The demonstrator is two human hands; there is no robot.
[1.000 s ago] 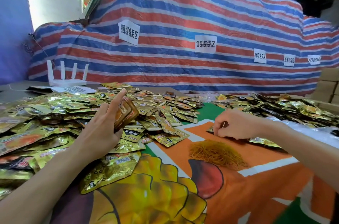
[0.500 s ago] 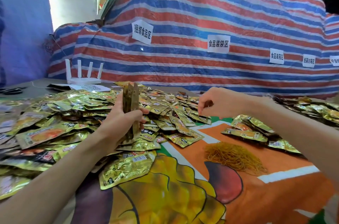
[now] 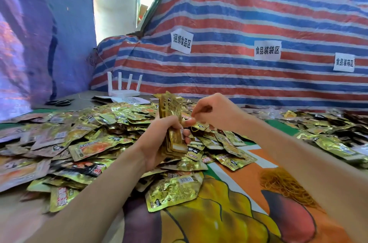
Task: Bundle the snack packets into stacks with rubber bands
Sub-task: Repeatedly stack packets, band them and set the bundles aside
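Packets (image 3: 172,123) in a thin stack stand upright on edge in the left hand (image 3: 159,143), above the middle of the bench (image 3: 85,97). The left fingers and thumb curl round the stack's lower half. The right hand (image 3: 217,111) is just beside the stack's right side, with its fingers curled and its fingertips pinching a thin yellow band (image 3: 194,128). The band is tiny and partly hidden by the fingers, so I cannot tell whether it touches the stack.

Loose packets (image 3: 89,143) cover the bench's left half, running out to the left edge, where they blur. A second heap (image 3: 328,137) lies toward the right edge. Between the two heaps a printed cloth (image 3: 239,175) shows bare orange and green, giving open room in front of the hands and to their right. Spare bands (image 3: 282,185) lie on it in a loose pile, partly hidden behind the right forearm. The frame cuts off the bench's near edge.

At the far left corner stands a white router (image 3: 123,88), with scissors (image 3: 59,102) near it. A striped tarp (image 3: 249,13) rises along the far edge and carries paper labels (image 3: 181,41).
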